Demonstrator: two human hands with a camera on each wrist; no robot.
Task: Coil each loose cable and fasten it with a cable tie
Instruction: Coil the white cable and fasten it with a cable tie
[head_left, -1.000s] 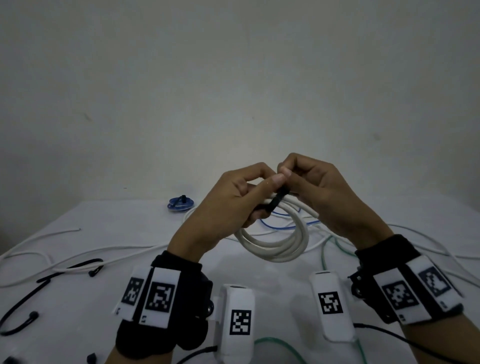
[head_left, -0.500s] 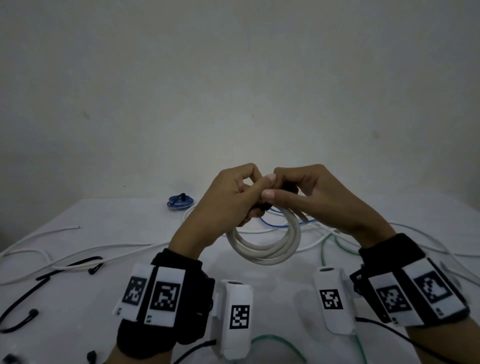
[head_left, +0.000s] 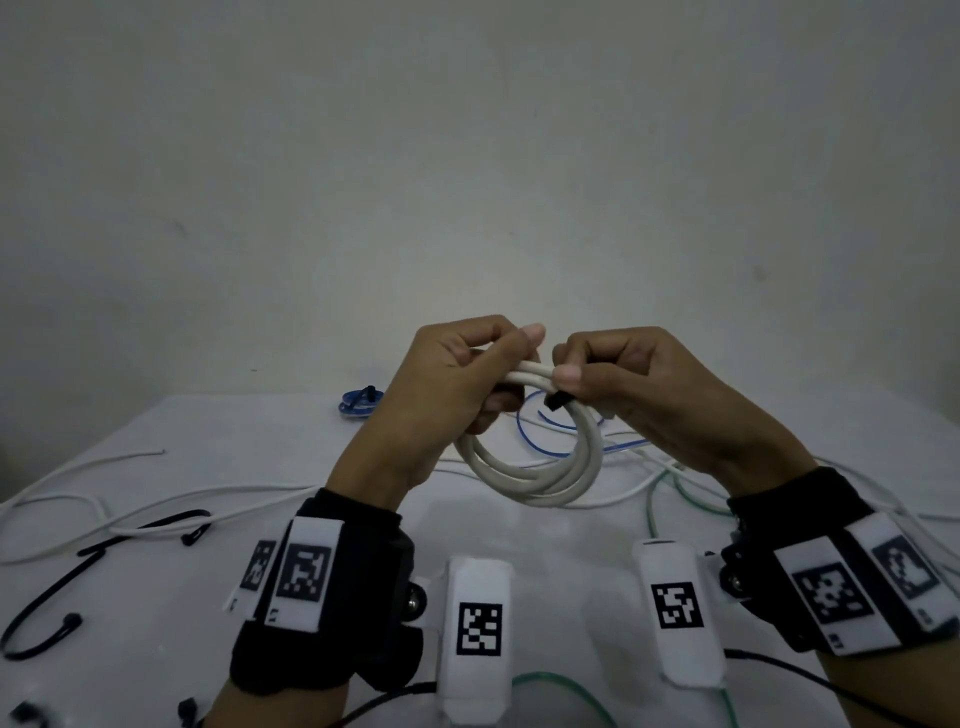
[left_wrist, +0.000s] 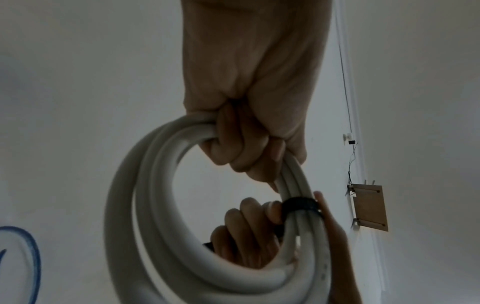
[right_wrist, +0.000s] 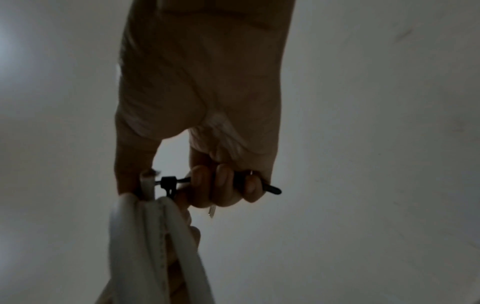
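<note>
Both hands' fingers clamp the white coil; loose cables sprawl beneath, perhaps 5.

Bare hands, black wrist bands, white blocks with black square-pattern markers, thin black leads

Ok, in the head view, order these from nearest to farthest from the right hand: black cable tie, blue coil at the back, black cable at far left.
1. black cable tie: around the white coil, at the right hand's fingers.
2. blue coil: back of table, left of both hands.
3. black cable: near left edge.
</note>
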